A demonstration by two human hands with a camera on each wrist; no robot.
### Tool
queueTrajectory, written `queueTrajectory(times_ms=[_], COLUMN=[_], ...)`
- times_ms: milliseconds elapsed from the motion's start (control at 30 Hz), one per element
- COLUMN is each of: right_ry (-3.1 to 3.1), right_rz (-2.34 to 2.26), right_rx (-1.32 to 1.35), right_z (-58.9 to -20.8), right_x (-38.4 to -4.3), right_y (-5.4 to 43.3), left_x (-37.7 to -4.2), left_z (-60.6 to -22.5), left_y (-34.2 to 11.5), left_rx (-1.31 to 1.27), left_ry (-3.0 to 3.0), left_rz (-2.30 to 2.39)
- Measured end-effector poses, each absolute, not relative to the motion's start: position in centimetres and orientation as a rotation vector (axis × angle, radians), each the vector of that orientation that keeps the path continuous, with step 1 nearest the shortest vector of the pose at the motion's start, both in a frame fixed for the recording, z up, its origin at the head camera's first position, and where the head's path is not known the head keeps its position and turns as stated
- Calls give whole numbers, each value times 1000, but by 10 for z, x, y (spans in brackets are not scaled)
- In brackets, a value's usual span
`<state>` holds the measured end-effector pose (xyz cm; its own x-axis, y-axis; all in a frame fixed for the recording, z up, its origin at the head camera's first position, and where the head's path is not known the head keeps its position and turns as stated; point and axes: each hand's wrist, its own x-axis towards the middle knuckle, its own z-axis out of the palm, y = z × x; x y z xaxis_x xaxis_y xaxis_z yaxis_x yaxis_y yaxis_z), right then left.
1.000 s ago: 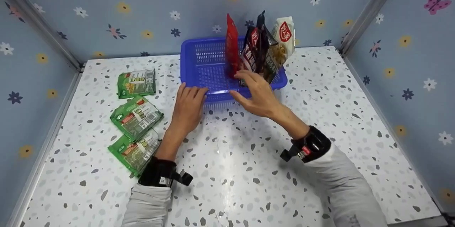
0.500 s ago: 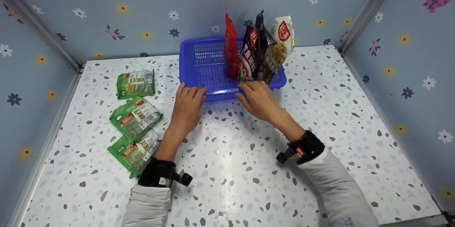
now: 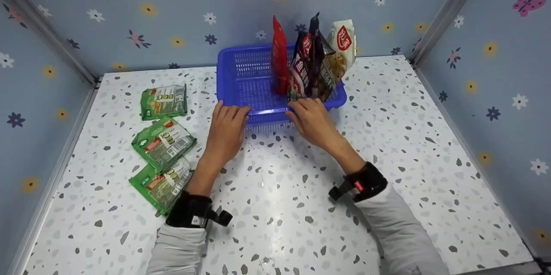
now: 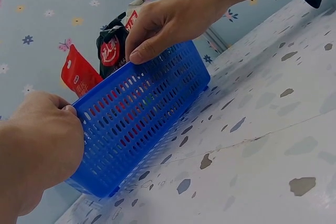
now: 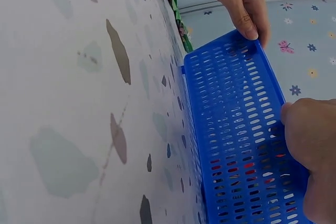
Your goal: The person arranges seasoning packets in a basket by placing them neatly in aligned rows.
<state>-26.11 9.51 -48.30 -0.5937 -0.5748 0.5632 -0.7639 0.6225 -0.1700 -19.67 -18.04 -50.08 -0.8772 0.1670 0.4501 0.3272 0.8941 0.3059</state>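
A blue plastic basket (image 3: 228, 51) stands against the back wall. My left hand (image 3: 227, 131) grips its near rim toward the left corner, fingers over the edge and thumb outside. Farther right on the same rim, my right hand (image 3: 316, 124) holds on in the same way, as the left wrist view also shows with the thumb (image 4: 149, 50) against the outer wall. Upright in the basket's right half are a red pouch (image 3: 280, 60), dark seasoning pouches (image 3: 303, 64) and a white-topped pouch (image 3: 343, 47). Their lower parts are partly hidden behind the rim and my right hand.
Left of the basket, several green packets lie flat on the speckled tabletop: one at the back (image 3: 164, 101), one in the middle (image 3: 164, 142) and one at the front (image 3: 165, 184) partly behind my left forearm. Flower-patterned walls (image 3: 172, 8) enclose the back and sides.
My right hand has come down from beside the dark pouches onto the basket's near rim. The left hand keeps its place on the rim, and the basket stands nearly still.
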Motion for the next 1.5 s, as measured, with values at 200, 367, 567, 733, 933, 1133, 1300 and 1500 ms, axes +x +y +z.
queueTrajectory(times_ms=[200,367,567,733,933,1133,1300,1500], right_ry=[-2401,-2401,-2432,-2430,-2376,-2367,-2403,-2423], right_rz=[560,567,567,564,558,561,569,575], right_rx=[1048,1047,1047,1042,1056,1052,1047,1047], right_z=[-484,-485,-485,-484,-484,-484,-484,-484], right_x=[-261,-261,-262,-262,-261,-260,-261,-260], right_y=[96,96,95,94,95,96,97,95], left_x=[-197,-195,-187,-174,-154,-131,-120,-112], left_z=[-498,-495,-488,-480,-476,-478,-487,-498], left_y=[-181,-185,-196,-219,-262,-309,-344,-373], left_rx=[-386,-418,-443,-432,-296,-108,18,207], left_ry=[-2637,-2634,-2603,-2562,-2591,-2681,-2724,-2839], left_rz=[-569,-648,-777,-806,-822,-870,-862,-822])
